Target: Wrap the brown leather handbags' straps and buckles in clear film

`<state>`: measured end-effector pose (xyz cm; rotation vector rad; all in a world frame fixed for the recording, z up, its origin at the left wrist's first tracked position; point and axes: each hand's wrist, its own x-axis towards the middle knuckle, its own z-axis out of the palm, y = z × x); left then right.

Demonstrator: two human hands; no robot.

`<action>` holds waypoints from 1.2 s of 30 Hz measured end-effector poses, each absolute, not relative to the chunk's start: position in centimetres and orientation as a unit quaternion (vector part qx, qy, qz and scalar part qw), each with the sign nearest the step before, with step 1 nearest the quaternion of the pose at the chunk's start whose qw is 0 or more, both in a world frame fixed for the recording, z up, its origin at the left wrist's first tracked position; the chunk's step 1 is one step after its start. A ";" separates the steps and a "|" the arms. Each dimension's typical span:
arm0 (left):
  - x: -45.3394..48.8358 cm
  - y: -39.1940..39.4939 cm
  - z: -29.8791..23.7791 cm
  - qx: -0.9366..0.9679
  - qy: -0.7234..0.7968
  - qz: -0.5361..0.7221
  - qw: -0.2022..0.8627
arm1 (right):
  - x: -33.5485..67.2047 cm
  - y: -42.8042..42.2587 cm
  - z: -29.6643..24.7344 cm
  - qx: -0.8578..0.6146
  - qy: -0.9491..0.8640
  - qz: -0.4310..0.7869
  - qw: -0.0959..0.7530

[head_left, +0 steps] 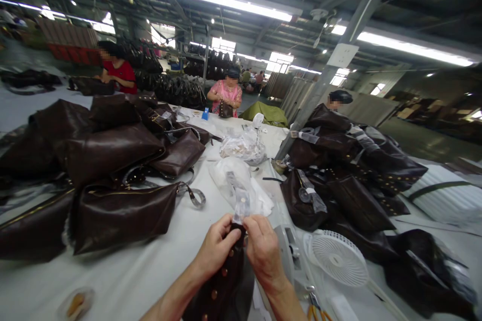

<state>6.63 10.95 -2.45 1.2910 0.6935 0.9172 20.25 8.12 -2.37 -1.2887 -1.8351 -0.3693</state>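
Note:
A dark brown leather bag [216,288] with a row of brass studs lies in front of me, its near part cut off by the lower edge. My left hand [220,241] is closed on the bag's far end, thumb on top. Close beside it, my right hand [263,246] pinches at the spot where a strap wrapped in clear plastic [241,203] meets that end. My fingers partly hide this join. Beyond them, white wrapping [222,173] lies on the pale table [181,271] under the strap.
Brown bags [128,215] are heaped left; more bags [357,200] are piled right, by a metal post [316,90]. A white fan [339,258] and orange-handled pliers [314,306] lie near my right arm. Co-workers [226,93] sit across the table. Crumpled plastic [243,145] is mid-table.

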 end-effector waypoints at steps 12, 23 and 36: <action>7.6 10.4 -2.9 0.574 0.369 0.476 0.555 | 19.0 7.6 -3.0 -0.508 -0.735 -0.129 0.430; 6.6 10.2 -3.3 0.562 0.394 0.491 0.536 | 18.3 7.2 -3.4 -0.505 -0.749 -0.086 0.421; 3.4 12.5 -1.1 0.808 0.341 0.372 0.305 | 19.4 8.0 -2.5 -0.509 -0.748 -0.049 0.423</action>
